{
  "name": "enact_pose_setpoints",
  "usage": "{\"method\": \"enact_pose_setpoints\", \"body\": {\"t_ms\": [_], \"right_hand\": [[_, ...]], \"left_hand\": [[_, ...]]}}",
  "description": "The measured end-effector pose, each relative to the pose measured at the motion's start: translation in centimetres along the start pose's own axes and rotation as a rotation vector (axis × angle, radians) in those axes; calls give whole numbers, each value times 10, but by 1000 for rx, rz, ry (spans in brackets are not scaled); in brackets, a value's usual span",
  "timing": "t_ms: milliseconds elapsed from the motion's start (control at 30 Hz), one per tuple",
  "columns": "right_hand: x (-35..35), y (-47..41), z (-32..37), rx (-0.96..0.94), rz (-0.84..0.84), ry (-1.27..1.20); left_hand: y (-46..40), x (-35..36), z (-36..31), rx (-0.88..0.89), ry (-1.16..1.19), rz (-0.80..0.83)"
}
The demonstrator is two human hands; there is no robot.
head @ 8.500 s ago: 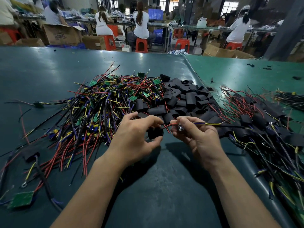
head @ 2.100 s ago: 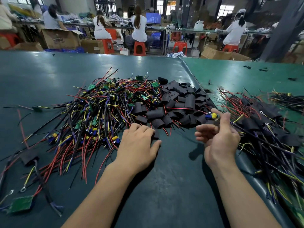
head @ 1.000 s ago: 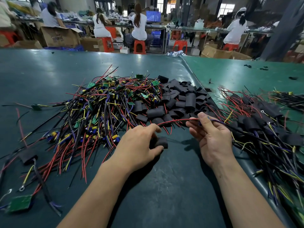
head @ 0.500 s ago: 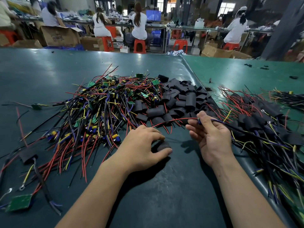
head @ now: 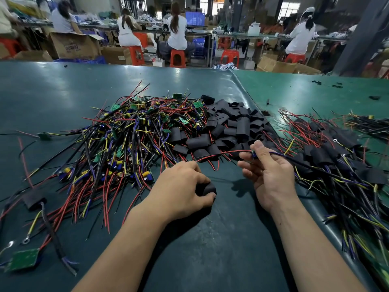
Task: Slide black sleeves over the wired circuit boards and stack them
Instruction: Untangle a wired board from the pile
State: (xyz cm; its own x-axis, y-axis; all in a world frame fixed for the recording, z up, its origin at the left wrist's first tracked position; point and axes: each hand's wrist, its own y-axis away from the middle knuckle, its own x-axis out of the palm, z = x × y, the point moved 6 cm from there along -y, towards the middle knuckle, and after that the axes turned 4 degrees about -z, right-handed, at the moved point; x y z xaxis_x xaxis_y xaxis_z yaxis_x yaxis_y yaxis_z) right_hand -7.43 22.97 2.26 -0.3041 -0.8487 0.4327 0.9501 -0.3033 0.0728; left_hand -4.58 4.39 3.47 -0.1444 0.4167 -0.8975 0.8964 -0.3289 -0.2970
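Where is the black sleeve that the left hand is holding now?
The black sleeve is low on the green table, gripped under the left hand, just before the sleeve pile.

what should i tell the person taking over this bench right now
Left hand: grips one loose black sleeve low over the mat.
Right hand: pinches a wired board by its leads, red wire trailing left.
Bare boards: pile of wired boards on the left.
Empty sleeves: heap of sleeves in the middle.
Done: sleeved boards stacked on the right.
Left: slide the held sleeve over the held board, add it to the right stack, then work through the left pile.
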Motion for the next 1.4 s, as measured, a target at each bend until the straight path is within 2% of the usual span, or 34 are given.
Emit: {"method": "enact_pose_setpoints", "body": {"t_ms": [200, 400, 600, 800, 1067, 1167, 1400], "right_hand": [[-3, -2, 1, -7, -18, -33], [-8, -3, 7, 40, -70, -183], [-7, -1, 7, 52, -66, -179], [-7, -2, 6, 22, -72, -133], [-10, -6, 1, 6, -92, -54], [-8, -4, 5, -18, -73, -45], [18, 14, 4, -104, 161, 163]], "left_hand": [[1, -8, 1, -14, 20, -107], [2, -30, 9, -96, 340, -387], [5, -44, 7, -70, 484, -529], [6, -48, -1, 45, 479, -509], [8, -52, 0, 82, 476, -541], [6, -48, 1, 88, 435, -498], [4, -34, 5, 53, 225, -360]]}}
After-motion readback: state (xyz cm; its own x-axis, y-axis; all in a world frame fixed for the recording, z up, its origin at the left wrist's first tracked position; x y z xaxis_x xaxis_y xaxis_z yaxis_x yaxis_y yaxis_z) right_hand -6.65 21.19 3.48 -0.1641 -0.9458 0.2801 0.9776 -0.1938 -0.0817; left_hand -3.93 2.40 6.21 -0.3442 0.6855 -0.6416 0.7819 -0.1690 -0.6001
